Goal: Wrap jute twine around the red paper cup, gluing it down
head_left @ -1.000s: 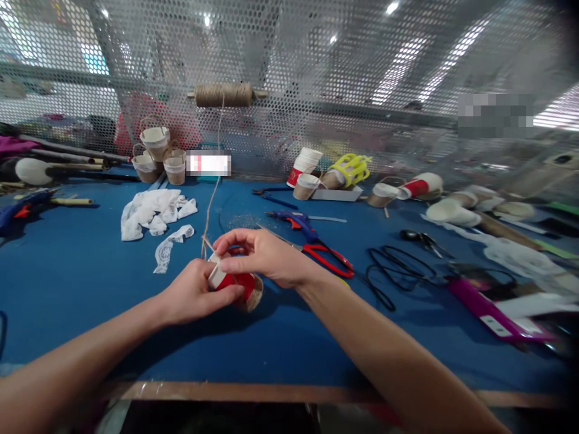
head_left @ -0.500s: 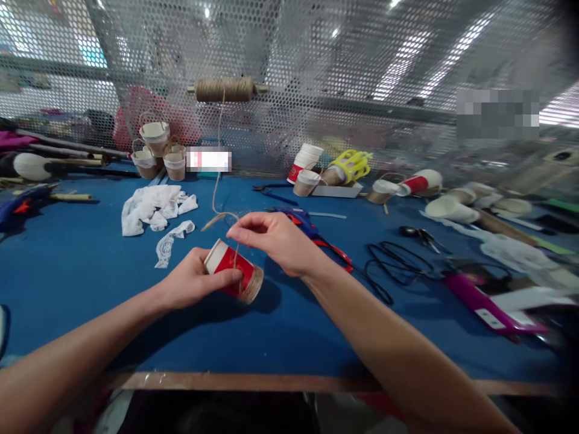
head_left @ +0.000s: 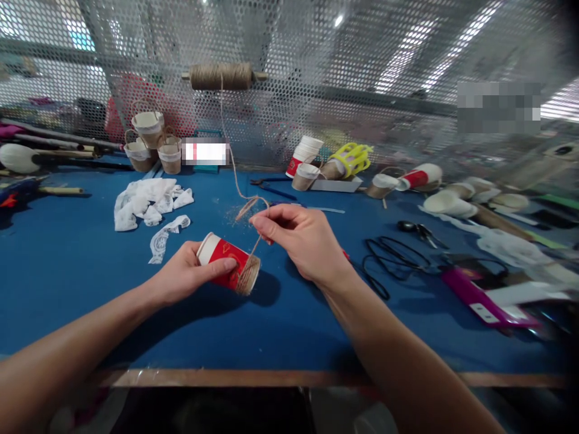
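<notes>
My left hand [head_left: 185,278] grips a red paper cup [head_left: 227,269] lying on its side above the blue table [head_left: 280,319], white rim to the left. Brown twine is wound round the cup's bottom end [head_left: 248,276]. My right hand [head_left: 304,241] pinches the twine [head_left: 248,208] just right of the cup. The strand runs up from my fingers to a twine spool [head_left: 221,76] mounted on the mesh screen.
White lace scraps [head_left: 147,202] lie to the left. Twine-wrapped cups [head_left: 149,141] stand at the back left, more cups [head_left: 307,163] and a yellow holder [head_left: 353,160] at the back. Black scissors [head_left: 420,232], a black cable [head_left: 389,262] and a magenta tool [head_left: 479,298] lie on the right.
My right hand has pulled away from the cup's rim, up and to the right, drawing the twine out. The cup now lies more level, with twine on its base end.
</notes>
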